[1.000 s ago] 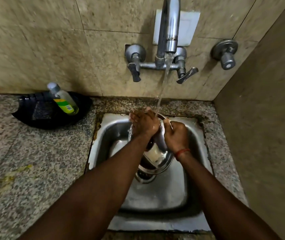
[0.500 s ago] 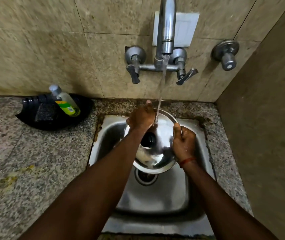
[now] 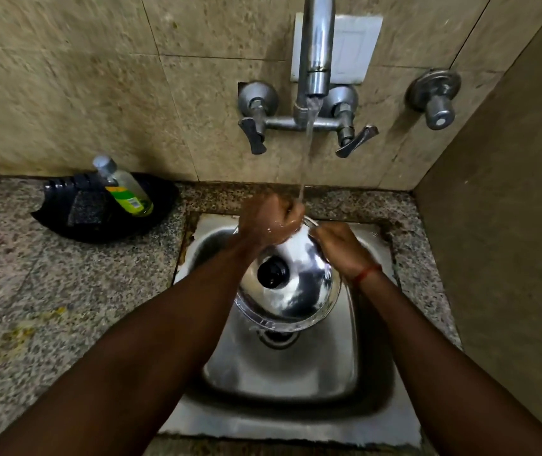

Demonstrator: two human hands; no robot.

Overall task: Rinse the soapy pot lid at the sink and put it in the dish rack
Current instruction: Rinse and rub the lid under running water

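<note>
A shiny steel pot lid (image 3: pixel 299 291) with a black knob (image 3: pixel 273 273) is held tilted over the steel sink (image 3: pixel 283 366), knob side facing me. My left hand (image 3: pixel 268 220) grips its far rim, right under the water stream (image 3: pixel 306 153) from the tap (image 3: pixel 315 51). My right hand (image 3: pixel 342 248) holds the lid's right rim; a red thread is on that wrist. No dish rack is in view.
A black tray (image 3: pixel 98 222) on the granite counter (image 3: pixel 49 291) at left holds a green-labelled soap bottle (image 3: pixel 125 189) and a dark scrub pad (image 3: pixel 87 207). Two tap levers and a separate valve (image 3: pixel 434 97) stick out of the tiled wall. A side wall closes the right.
The lid has turned from nearly edge-on to knob side facing me and dropped lower over the drain. My left hand moved up to the far rim under the stream.
</note>
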